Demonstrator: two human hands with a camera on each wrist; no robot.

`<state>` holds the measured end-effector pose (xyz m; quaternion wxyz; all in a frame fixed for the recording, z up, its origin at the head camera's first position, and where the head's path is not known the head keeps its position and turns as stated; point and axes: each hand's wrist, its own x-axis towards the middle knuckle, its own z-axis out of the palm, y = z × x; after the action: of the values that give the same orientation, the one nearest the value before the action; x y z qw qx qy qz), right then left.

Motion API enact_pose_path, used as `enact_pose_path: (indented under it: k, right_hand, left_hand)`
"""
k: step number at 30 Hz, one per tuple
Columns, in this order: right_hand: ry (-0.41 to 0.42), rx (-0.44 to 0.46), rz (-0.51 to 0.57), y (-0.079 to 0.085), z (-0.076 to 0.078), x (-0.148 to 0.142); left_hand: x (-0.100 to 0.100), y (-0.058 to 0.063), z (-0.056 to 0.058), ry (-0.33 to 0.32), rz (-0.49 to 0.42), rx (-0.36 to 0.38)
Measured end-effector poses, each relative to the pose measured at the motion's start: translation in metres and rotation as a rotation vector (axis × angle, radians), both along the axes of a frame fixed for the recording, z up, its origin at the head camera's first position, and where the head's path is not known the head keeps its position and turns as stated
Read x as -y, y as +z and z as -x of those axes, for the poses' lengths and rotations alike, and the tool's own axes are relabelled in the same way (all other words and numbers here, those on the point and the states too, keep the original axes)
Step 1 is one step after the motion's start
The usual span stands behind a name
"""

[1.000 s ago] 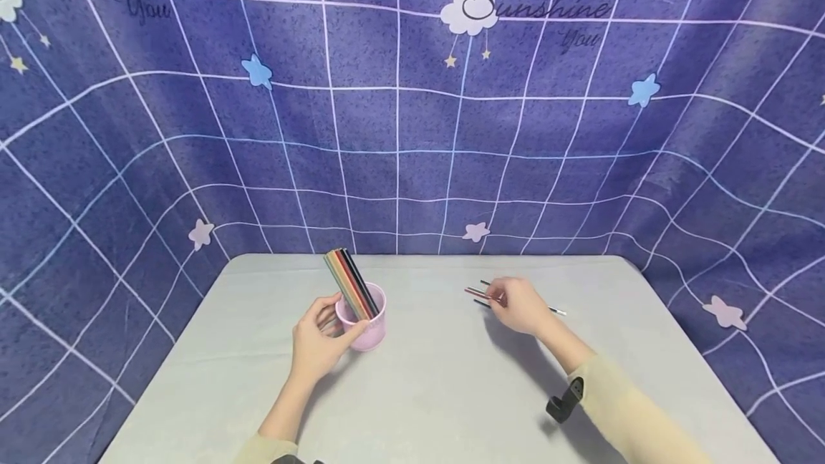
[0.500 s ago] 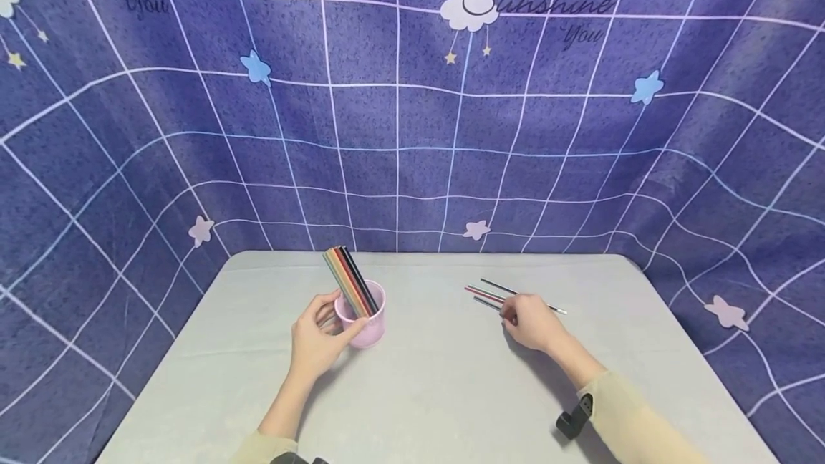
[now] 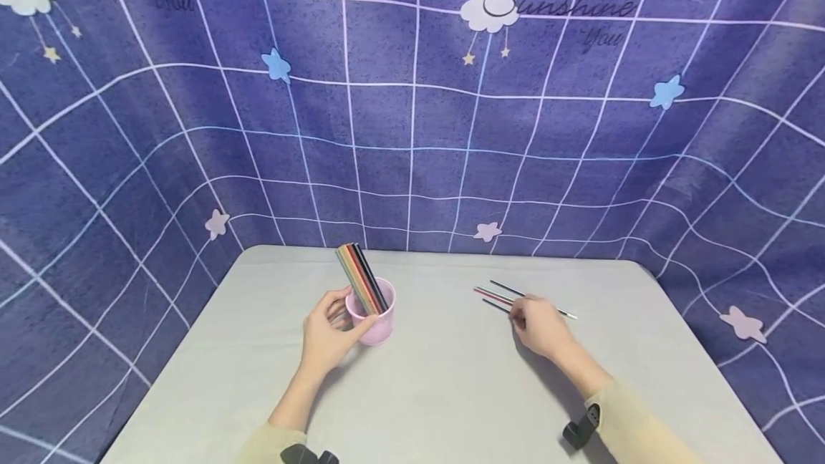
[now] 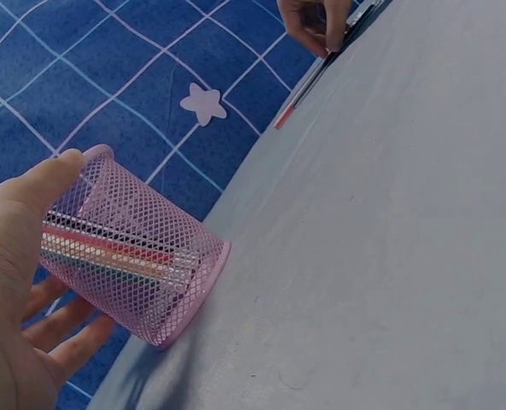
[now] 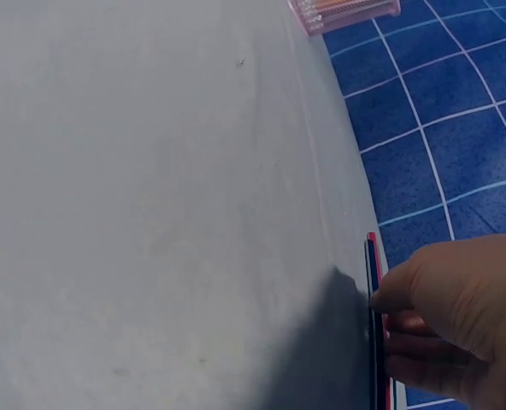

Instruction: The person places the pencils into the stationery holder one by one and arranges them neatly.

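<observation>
A pink mesh pen holder (image 3: 377, 333) stands on the table, with a bundle of colored pencils (image 3: 361, 279) leaning left inside it. My left hand (image 3: 327, 339) grips the holder near its rim, thumb on the near side and fingers on the far side. To the right, my right hand (image 3: 540, 326) is down at several loose pencils (image 3: 503, 306) lying almost parallel on the cloth. In the right wrist view, its thumb and fingers pinch a dark pencil (image 5: 373, 282) beside a red one; the palm hides their other ends.
A pale cloth covers the table (image 3: 438, 392). Behind and at both sides hangs a purple-blue curtain (image 3: 399, 120) with grid lines, stars and clouds. A small black camera (image 3: 582, 429) sits on the right wrist.
My right hand has let the lifted pencils' end lie back among the loose ones and moved slightly right and nearer. My left hand keeps holding the pen holder. The head view has shifted slightly.
</observation>
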<state>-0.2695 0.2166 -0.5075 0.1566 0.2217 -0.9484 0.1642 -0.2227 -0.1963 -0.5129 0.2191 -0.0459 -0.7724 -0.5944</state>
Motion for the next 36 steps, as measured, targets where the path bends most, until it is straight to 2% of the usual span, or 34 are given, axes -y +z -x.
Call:
enact_pose_path:
  k: [5,12,16,19,24,27,33,36]
  right_hand:
    - [-0.055,-0.006,-0.015,0.0,-0.001,0.0]
    - [-0.052,0.054,-0.055,0.001,-0.001,-0.006]
    - [-0.06,0.075,-0.066,0.003,0.0,-0.006]
    - [-0.055,0.054,-0.051,0.008,0.004,-0.006]
    - [-0.007,-0.025,0.012,0.023,0.015,-0.001]
    - [0.013,-0.037,0.059,0.035,0.021,0.005]
    - [0.021,0.03,0.195,0.061,0.027,0.022]
    - [0.038,0.027,0.244,0.071,0.027,0.033]
  left_hand:
    - [0.006,-0.001,0.001,-0.006,0.04,-0.016]
    - [0.003,-0.005,-0.001,0.036,0.079,-0.007]
    - [0.002,-0.005,0.0,0.025,0.081,-0.002]
    - [0.002,-0.002,0.001,0.016,0.062,-0.003]
    - [0.004,-0.001,0.002,0.02,0.043,-0.007]
    - [0.004,0.0,0.002,0.02,0.046,-0.008]
    - [0.002,0.001,0.001,0.018,0.062,-0.012]
    - [0.001,0.001,0.002,0.019,0.063,-0.003]
